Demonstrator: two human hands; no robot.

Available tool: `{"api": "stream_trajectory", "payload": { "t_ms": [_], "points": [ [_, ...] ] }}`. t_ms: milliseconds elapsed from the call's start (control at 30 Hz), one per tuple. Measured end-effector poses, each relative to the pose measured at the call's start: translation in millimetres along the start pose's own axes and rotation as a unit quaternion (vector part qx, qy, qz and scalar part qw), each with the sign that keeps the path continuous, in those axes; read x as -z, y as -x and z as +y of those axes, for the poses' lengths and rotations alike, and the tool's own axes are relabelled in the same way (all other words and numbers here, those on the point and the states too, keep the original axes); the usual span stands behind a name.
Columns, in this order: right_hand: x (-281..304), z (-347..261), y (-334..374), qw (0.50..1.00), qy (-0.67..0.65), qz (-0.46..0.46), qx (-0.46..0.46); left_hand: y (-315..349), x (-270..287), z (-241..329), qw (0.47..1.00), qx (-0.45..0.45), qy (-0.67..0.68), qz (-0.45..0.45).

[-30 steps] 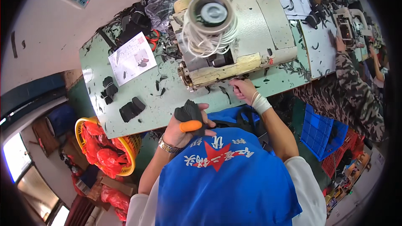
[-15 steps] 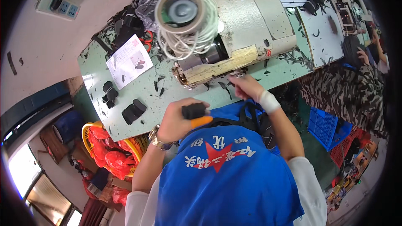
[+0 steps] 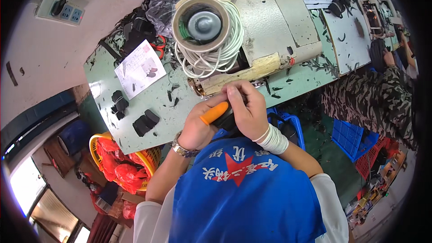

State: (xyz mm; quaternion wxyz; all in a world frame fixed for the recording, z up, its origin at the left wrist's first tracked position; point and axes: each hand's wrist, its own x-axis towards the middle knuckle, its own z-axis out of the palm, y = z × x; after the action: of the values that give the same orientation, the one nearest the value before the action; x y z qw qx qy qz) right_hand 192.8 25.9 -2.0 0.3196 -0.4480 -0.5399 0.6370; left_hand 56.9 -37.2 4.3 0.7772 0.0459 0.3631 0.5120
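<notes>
In front of my blue apron, both hands meet over a small dark stack of black fabric pieces [image 3: 226,120]. My left hand [image 3: 194,128], with an orange cover on its thumb and a watch at the wrist, is closed around the stack. My right hand [image 3: 252,114], white elastic bands round its wrist, grips it from the other side, thumb on top; its fingers hide part of the fabric. Just beyond the hands stands a cream sewing machine [image 3: 274,22] with a coil of white cord [image 3: 213,62] on its end.
Black fabric bundles [image 3: 146,123], a printed sheet [image 3: 139,69] and red-handled scissors [image 3: 159,47] lie on the green table [image 3: 175,128] among scraps. A yellow basket [image 3: 155,155] of red bags stands lower left. At right, a person in a camouflage sleeve [image 3: 364,99] works near a blue crate [image 3: 348,137].
My right hand has come away from the machine's near edge, moving left to the fabric in my left hand. The left hand has shifted slightly right; both now grip the stack.
</notes>
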Motion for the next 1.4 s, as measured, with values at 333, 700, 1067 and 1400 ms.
{"api": "stream_trajectory", "payload": {
  "t_ms": [333, 700, 1067, 1400],
  "points": [
    [54.0, -11.5, -55.5, 0.994, 0.111, -0.001, 0.004, -33.9, 33.7, 54.2, 0.96, 0.044, -0.264, 0.084],
    [44.3, -16.3, -72.6, 0.899, 0.387, -0.07, 0.19, -56.7, 35.9, 28.0, 0.837, -0.09, -0.526, 0.124],
    [48.8, -9.7, -60.3, 0.862, 0.421, 0.034, 0.281, -42.9, 64.8, 47.5, 0.812, -0.169, -0.555, 0.056],
    [73.9, -29.6, -62.2, 0.958, 0.269, -0.07, 0.076, -26.3, 70.3, 34.3, 0.953, -0.102, -0.191, 0.212]
  ]
}}
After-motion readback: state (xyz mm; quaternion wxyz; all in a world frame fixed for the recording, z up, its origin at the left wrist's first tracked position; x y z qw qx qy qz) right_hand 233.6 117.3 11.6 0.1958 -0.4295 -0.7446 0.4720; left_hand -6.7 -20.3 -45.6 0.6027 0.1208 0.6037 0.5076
